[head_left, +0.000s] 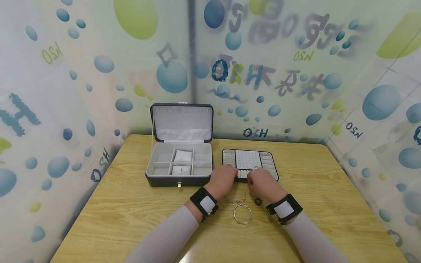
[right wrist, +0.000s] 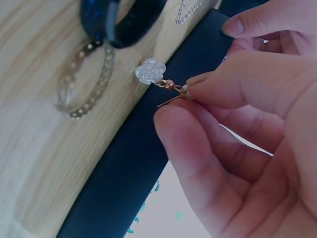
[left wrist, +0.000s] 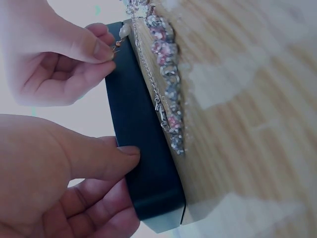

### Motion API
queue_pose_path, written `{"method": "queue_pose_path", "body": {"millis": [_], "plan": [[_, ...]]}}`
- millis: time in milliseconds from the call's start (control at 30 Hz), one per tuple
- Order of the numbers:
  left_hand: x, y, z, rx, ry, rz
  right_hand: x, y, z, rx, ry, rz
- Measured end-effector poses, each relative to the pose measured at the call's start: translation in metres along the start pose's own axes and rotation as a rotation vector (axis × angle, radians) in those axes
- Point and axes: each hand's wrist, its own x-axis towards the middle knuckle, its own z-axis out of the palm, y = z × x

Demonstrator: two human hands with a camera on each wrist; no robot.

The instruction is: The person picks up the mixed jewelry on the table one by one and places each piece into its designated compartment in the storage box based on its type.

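My right hand point(head_left: 264, 185) pinches an earring point(right wrist: 150, 71) between thumb and forefinger, close over the dark front side of a jewelry tray point(head_left: 270, 166). The earring has a clear flower-shaped bead, a small reddish-gold bead and a thin metal hook. On the same side of the tray, my left hand point(head_left: 224, 179) grips the edge, its thumb on the dark wall and the fingers curled behind. Just in front of the tray lies a silver chain piece with pink and clear stones point(left wrist: 162, 49).
An open jewelry box point(head_left: 195, 181) stands left of the tray, with two white cushions point(head_left: 183, 156) in its compartments. Nearer me are a thin round bangle point(head_left: 242, 223) and a small dark ring-shaped band point(head_left: 258, 204). Patterned curtain walls point(head_left: 273, 124) border the wooden table point(head_left: 131, 204).
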Motion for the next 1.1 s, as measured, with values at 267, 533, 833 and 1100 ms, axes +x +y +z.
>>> {"method": "queue_pose_path", "body": {"millis": [267,533,833,1100], "plan": [[-0.001,0.000,-0.003,0.009,0.009,0.005,0.000,0.003,-0.011,0.044,0.034,-0.035],[0.000,0.000,-0.003,-0.018,-0.005,0.001,0.002,0.014,-0.010,0.123,0.138,-0.074],[-0.001,0.001,-0.004,-0.014,-0.019,0.012,0.005,0.028,-0.003,0.138,0.268,-0.043],[0.000,0.001,-0.005,0.003,-0.024,0.008,0.005,0.040,-0.005,0.288,0.285,-0.004]]}}
